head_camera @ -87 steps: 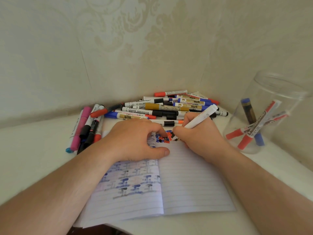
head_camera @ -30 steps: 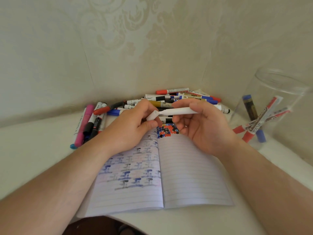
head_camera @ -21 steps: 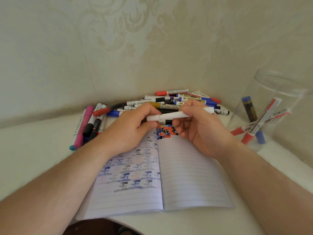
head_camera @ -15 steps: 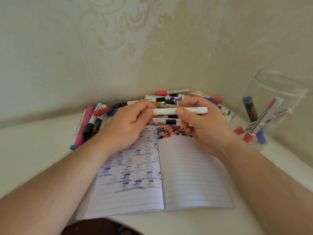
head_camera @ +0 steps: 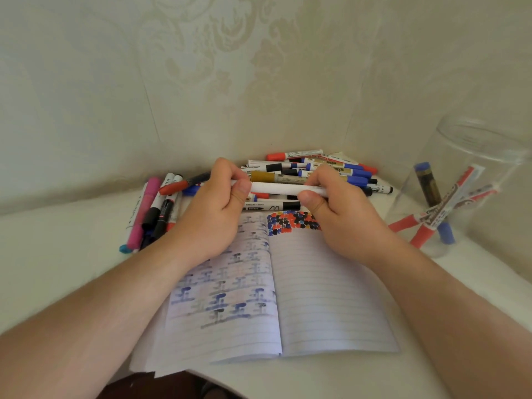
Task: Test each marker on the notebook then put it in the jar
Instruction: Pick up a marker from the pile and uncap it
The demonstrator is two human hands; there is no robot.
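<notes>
Two hands hold one white marker [head_camera: 283, 189] level above the top of the open notebook [head_camera: 316, 298]. The left hand [head_camera: 214, 217] curls its fingers round the marker's left end, thumb pressed on the barrel; the right hand [head_camera: 341, 217] pinches the right end between thumb and curled fingers. The bare middle of the barrel shows between the two thumbs.

One clear jar [head_camera: 466, 191] stands at 3 o'clock from the hands, well apart, holding four markers: three red-capped, one blue-capped. A heap of markers [head_camera: 316, 171] lies at 12 o'clock, just behind the hands, too tangled to count. A smaller bunch [head_camera: 152, 211] of about six lies at 9 o'clock beside the notebook.

One patch of colored dots [head_camera: 290, 223] sits at the right page's top, below the marker. The white tabletop [head_camera: 57, 254] is bare at 8 o'clock, and its near edge runs just below the notebook.
</notes>
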